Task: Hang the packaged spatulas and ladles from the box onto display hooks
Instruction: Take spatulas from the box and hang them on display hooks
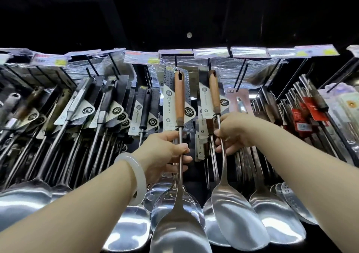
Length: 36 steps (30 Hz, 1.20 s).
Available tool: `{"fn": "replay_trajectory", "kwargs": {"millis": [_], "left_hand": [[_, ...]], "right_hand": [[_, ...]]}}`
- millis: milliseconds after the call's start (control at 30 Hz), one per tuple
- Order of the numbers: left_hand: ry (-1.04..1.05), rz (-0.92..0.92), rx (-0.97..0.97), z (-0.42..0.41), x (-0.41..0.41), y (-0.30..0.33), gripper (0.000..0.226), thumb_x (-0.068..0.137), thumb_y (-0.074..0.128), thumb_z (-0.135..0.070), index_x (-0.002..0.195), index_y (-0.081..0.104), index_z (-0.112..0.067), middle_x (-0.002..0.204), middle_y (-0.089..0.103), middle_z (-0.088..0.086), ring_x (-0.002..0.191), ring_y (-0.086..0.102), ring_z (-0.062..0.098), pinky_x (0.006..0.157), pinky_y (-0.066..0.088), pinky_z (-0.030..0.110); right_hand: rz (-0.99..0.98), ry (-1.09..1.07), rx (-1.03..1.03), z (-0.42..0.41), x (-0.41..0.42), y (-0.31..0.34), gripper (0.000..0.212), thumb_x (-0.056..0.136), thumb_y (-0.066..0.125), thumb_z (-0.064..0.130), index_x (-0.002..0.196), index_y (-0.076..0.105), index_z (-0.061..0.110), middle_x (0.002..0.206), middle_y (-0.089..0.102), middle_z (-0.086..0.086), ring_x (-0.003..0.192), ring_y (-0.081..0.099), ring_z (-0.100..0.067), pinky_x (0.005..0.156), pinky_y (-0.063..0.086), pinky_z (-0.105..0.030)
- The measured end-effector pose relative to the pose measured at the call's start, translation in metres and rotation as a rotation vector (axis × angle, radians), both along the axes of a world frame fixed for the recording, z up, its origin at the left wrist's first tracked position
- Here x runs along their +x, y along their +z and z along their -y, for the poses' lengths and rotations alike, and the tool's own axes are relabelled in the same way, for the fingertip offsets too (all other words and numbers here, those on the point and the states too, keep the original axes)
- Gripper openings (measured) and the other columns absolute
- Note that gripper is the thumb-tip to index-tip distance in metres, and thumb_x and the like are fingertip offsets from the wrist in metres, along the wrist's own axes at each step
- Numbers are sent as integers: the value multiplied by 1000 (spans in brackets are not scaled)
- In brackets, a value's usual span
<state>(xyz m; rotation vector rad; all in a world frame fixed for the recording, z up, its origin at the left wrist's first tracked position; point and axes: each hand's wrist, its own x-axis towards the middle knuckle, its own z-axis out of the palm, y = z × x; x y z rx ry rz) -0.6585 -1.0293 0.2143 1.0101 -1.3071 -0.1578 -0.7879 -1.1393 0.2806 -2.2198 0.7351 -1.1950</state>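
Note:
My left hand (167, 151) grips the steel shaft of a packaged spatula (179, 101) with a wooden handle and a grey card, held upright below a display hook (175, 61). Its blade (178, 231) hangs low at the centre. My right hand (233, 134) pinches the shaft of a second wooden-handled spatula (214, 95), whose card top reaches another hook (209, 64). That one's blade (237, 217) hangs to the right of the first. Whether either card is on its hook I cannot tell. The box is out of view.
Rows of packaged ladles and spatulas (101, 112) hang on black hooks to the left, with steel bowls (25, 196) low down. More utensils with red tags (305, 116) hang to the right. Price labels (211, 52) line the top rail. A white bangle (134, 177) circles my left wrist.

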Motion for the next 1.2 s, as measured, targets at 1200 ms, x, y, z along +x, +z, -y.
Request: {"fn": "replay_trajectory", "kwargs": {"millis": [1200], "left_hand": [[-136, 30, 21, 40, -34, 5, 21, 91, 50, 1, 101, 63, -12, 74, 59, 4, 62, 60, 15, 56, 57, 27]], "right_hand": [[45, 470, -34, 12, -21, -76, 59, 73, 42, 67, 111, 56, 24, 86, 67, -5, 71, 69, -19, 68, 58, -34]]}}
